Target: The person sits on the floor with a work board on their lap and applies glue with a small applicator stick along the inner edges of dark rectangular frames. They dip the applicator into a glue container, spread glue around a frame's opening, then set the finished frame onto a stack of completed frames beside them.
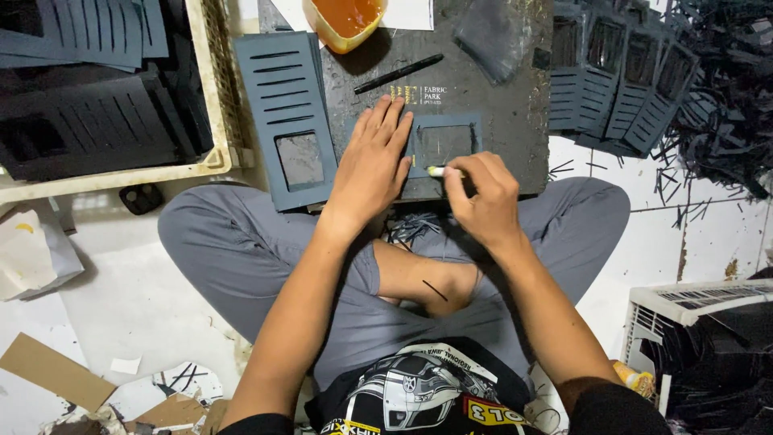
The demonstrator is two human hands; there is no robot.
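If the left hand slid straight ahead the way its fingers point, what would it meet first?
Probably the black pen. The left hand lies flat on the dark board, fingers pointing up and slightly right; the pen lies across that line, before the orange cup.

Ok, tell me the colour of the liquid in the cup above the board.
Amber-orange liquid in a yellow cup, seen in the head view.

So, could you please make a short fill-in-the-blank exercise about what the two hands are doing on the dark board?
1. The left hand lies flat and presses a dark ____ piece with a rectangular window.
2. The right hand holds a small ____ tool at that piece's lower edge.
3. The cup at the board's far edge holds ____ liquid.

Missing words: blue; white; orange
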